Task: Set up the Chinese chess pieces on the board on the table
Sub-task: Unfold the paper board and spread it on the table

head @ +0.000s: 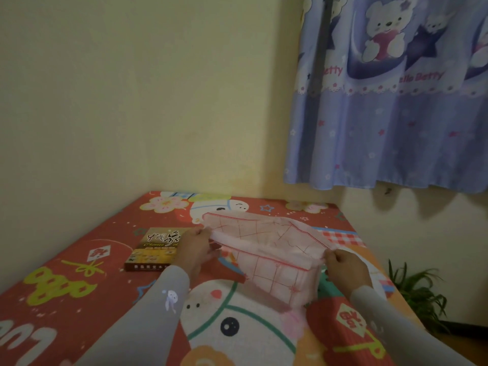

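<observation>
— On the left of the table (66,260), what lies there?
— A brown Chinese chess box (153,250), flat on the red cartoon-printed cloth (79,299), its right end hidden behind the left hand (194,248).
— And that hand?
— Its fingers are curled, pinching the left edge of the thin board sheet (266,249).
— Where is the sheet?
— Held up just above the cloth between both hands, still partly folded, red grid lines showing, its lower part sagging towards the table.
— The right hand (343,268)?
— Fingers and thumb pinch the sheet's right edge.
— Further right?
— A blue bear-print curtain (390,101) above, a green plant (420,294) beside the table.
</observation>
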Demonstrator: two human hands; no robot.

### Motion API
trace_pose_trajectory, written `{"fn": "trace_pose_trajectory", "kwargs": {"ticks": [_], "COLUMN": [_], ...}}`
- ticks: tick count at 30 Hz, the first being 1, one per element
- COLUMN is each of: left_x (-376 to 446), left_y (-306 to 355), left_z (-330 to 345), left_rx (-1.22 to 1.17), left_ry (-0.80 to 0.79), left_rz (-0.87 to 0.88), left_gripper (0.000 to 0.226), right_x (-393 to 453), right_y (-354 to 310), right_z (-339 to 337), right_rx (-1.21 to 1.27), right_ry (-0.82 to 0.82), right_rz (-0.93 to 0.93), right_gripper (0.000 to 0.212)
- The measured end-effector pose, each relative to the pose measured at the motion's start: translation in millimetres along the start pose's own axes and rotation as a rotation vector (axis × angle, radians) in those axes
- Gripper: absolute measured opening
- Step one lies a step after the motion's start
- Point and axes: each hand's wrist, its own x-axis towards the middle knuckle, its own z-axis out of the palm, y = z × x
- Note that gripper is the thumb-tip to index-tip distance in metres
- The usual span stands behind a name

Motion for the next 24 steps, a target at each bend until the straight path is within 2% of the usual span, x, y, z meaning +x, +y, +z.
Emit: {"fn": "trace_pose_trajectory", "kwargs": {"ticks": [4,9,17,24], "left_x": [1.7,7.4,4.7,8.0], "left_y": [5.7,9.5,8.3,27.1], "left_z": [-10.6,-24.1,-32.4,-33.0], "left_rx": [-0.033,-0.020,0.122,0.044], "left_ry": [0.058,0.076,0.063,0.002], "left_rz": [-0.011,-0.015,-0.065,-0.006], "left_gripper": [0.020,0.021,0.025,0.018], "right_x": [0.1,2.9,-7.8,-4.4], "right_y": [-0.5,3.6,8.8,2.0], "right_z": [-4.0,-1.6,-7.1,-17.4], "right_rx": [0.045,0.462,0.746,1.076], "right_ry": [0.036,-0.022,-0.061,-0.092], "right_rz": [0.034,0.144,0.263,0.280], "right_gripper": [0.036,0.030,0.025,0.019]}}
